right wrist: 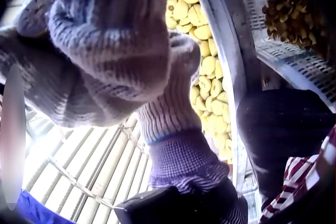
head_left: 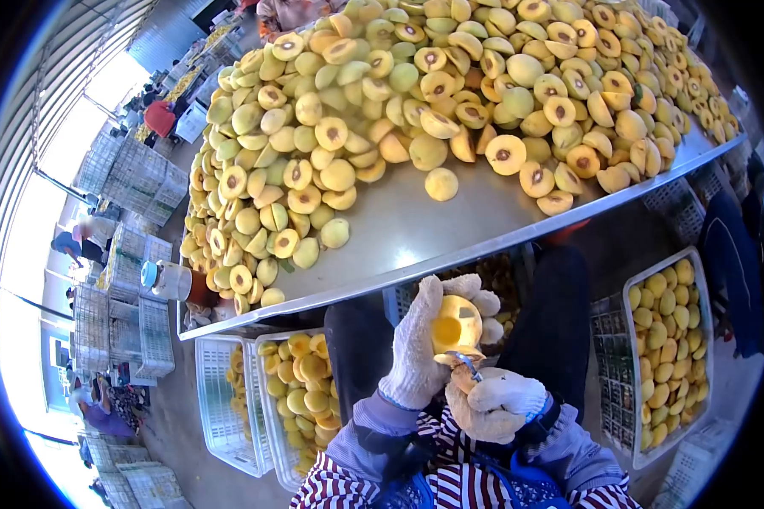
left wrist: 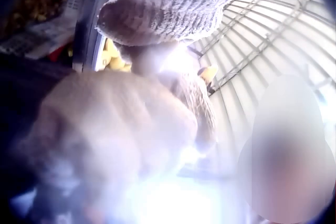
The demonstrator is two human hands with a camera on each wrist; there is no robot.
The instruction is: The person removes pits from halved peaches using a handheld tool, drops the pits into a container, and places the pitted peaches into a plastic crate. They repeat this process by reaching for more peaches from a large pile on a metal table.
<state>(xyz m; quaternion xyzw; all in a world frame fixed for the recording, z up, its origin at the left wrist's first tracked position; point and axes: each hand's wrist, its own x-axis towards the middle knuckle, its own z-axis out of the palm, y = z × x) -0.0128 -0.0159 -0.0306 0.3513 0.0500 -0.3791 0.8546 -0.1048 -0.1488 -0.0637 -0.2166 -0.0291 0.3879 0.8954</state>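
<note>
Yellow peach half (head_left: 457, 327) sits cupped in the left hand (head_left: 424, 343) below the bench (head_left: 450, 246) edge, fingers curled around it, while the right hand (head_left: 494, 405) clamps a small pitting tool (head_left: 467, 365), which should scoop shallowly around the hollow, keeping flesh whole.

Yellow peach half (head_left: 456, 327), striped sleeve (head_left: 348, 483)
</note>
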